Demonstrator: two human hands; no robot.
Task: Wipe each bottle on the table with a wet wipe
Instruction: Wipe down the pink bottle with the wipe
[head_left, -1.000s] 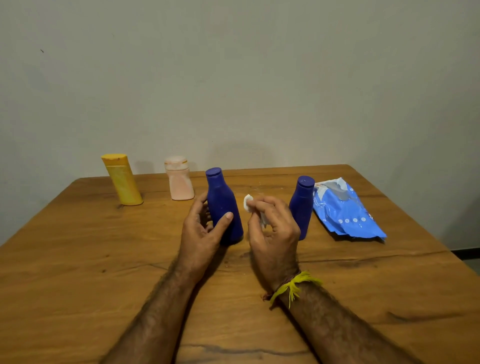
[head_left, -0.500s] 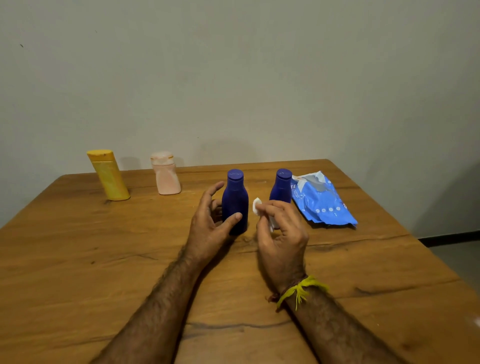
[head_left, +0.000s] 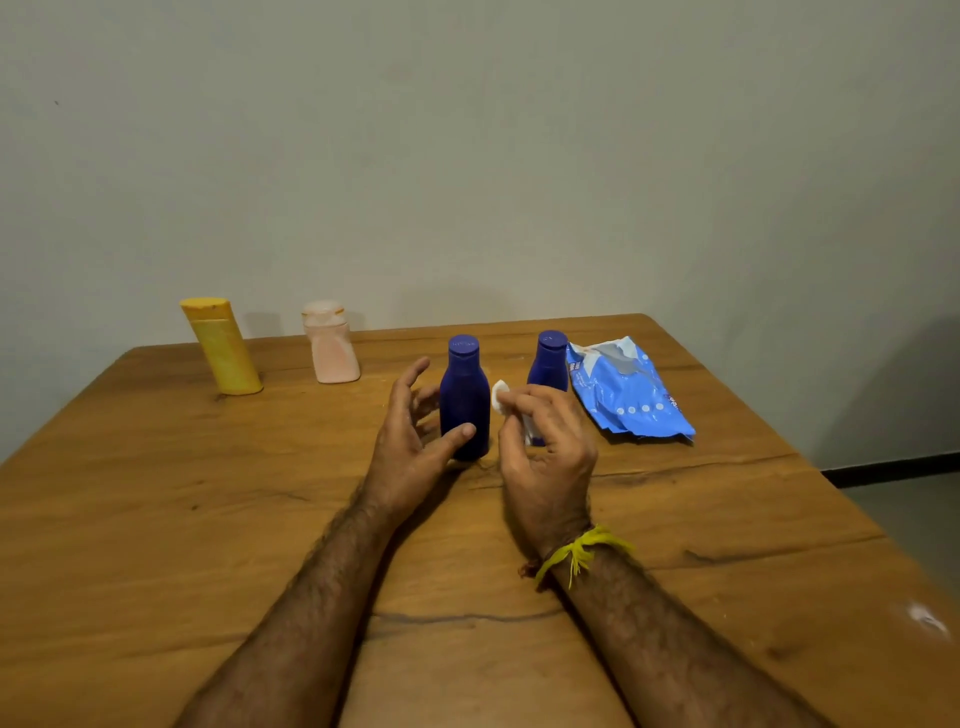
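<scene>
A dark blue bottle (head_left: 464, 400) stands upright mid-table. My left hand (head_left: 410, 457) is beside it on the left, fingers spread and lifted off it, with only the thumb resting on its lower front. My right hand (head_left: 545, 452) is just right of that bottle, pinching a small white wet wipe (head_left: 500, 397) close to its shoulder. A second dark blue bottle (head_left: 548, 364) stands behind my right hand, its lower part hidden. A yellow bottle (head_left: 223, 348) and a pale pink bottle (head_left: 332, 348) stand at the back left.
A blue pack of wet wipes (head_left: 623, 395) lies torn open at the back right, next to the second blue bottle. The wooden table (head_left: 156, 519) ends close to the wall behind and drops off to a floor on the right.
The blue bottle, tilted in my left hand's grip a second ago, now stands upright. My left fingers have opened away from it. My right hand still holds the wipe.
</scene>
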